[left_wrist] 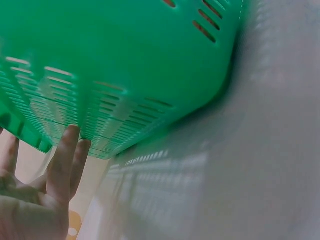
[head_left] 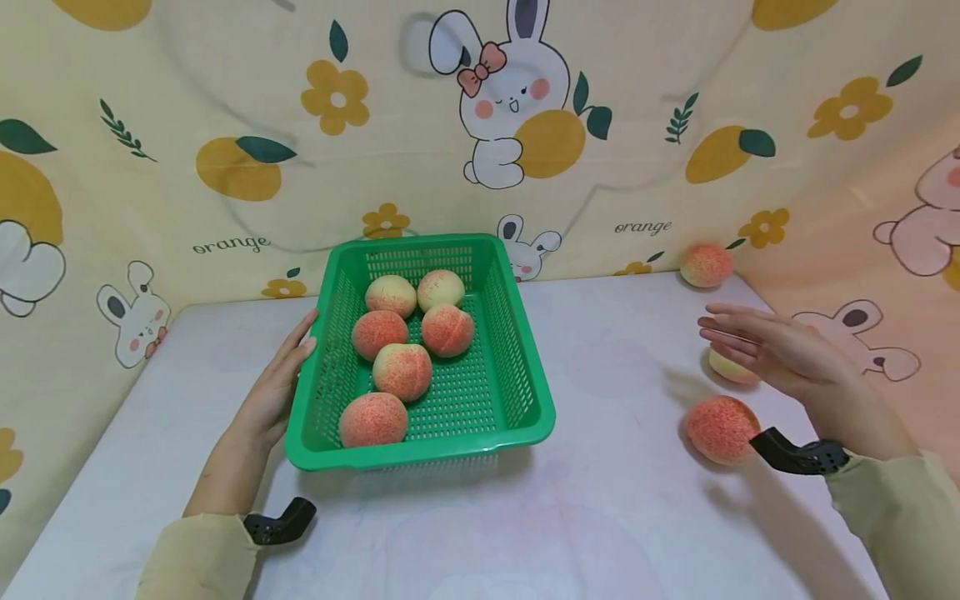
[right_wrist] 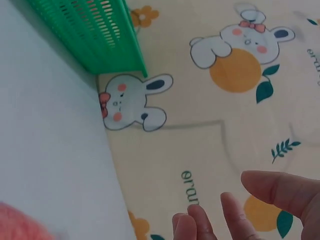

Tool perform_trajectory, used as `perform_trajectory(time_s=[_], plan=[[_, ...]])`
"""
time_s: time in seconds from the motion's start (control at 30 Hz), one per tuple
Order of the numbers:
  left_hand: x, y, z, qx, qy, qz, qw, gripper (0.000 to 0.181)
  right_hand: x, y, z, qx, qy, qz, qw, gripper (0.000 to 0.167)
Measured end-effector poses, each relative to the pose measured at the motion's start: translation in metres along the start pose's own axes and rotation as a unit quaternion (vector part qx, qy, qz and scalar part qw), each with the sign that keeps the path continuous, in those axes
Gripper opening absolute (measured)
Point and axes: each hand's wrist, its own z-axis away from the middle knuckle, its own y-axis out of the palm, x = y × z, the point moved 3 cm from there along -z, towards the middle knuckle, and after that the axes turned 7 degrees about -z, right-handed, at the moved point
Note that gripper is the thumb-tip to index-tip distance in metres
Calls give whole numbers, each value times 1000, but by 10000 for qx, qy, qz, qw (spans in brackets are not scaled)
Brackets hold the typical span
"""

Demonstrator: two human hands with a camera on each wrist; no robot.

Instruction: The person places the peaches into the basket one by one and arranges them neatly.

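A green plastic basket [head_left: 420, 457] with slotted walls stands on the table, several peaches [head_left: 402, 372] inside it, mostly toward its left. Along the basket's left side lies my left hand [head_left: 273, 392]; in the left wrist view its extended fingers [left_wrist: 64, 162] touch the outer wall. My right hand [head_left: 783, 354] is held in the air at the right, fingers extended and holding nothing. Below it, a pale peach [head_left: 731, 367] is partly hidden by that hand. A redder peach [head_left: 722, 429] sits nearer, by the right wrist, and another peach [head_left: 706, 266] lies at the far back corner.
The white table [head_left: 600, 500] reaches back to a cream cloth [head_left: 637, 67] printed with rabbits and oranges. More of this cloth hangs along the left and right sides. Each wrist wears a black camera band, such as the right band [head_left: 798, 454].
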Motion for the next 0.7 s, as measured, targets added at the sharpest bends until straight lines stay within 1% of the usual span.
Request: perform_trajectory(time_s=[0.07, 0.1, 0.17, 0.2, 0.23, 0.27, 0.3, 0.37, 0.43, 0.53, 0.6, 0.7], plan=[[0, 0, 0, 15, 18, 18, 10000, 58, -2, -3, -2, 266, -373, -221, 9987, 27], [1, 0, 0, 27, 32, 17, 10000, 58, -3, -4, -2, 361, -592, -236, 9973, 29], [1, 0, 0, 44, 59, 20, 10000, 58, -5, -6, -3, 458, -1021, -248, 9934, 33], [1, 0, 1, 45, 67, 8, 10000, 58, -6, -7, -3, 394, -1210, -182, 9917, 33], [1, 0, 1, 42, 68, -6, 10000, 57, -7, -9, -2, 96, -1305, 246, 9911, 31], [1, 0, 1, 32, 69, -30, 10000, 57, -8, -10, -2, -229, -1370, 641, 9882, 28], [0, 0, 1, 24, 72, -45, 10000, 57, -9, -12, -2, -532, -1420, 1043, 9829, 25], [0, -1, 1, -12, 56, -57, 10000, 57, -10, -14, -1, -1136, -1402, 1632, 9700, 18], [0, 0, 1, -22, 51, -72, 10000, 58, -11, -17, 0, -1636, -1333, 2139, 9538, 13], [0, 0, 1, 13, 66, -25, 10000, 58, -13, -20, 0, -2113, -1473, 2231, 9402, 12], [0, 0, 1, 67, 96, 42, 9999, 58, -16, -23, 0, -2360, -1493, 2258, 9333, 18], [1, 0, 1, 116, 126, 127, 9998, 57, -20, -29, -2, -2628, -1400, 2215, 9286, 28]])
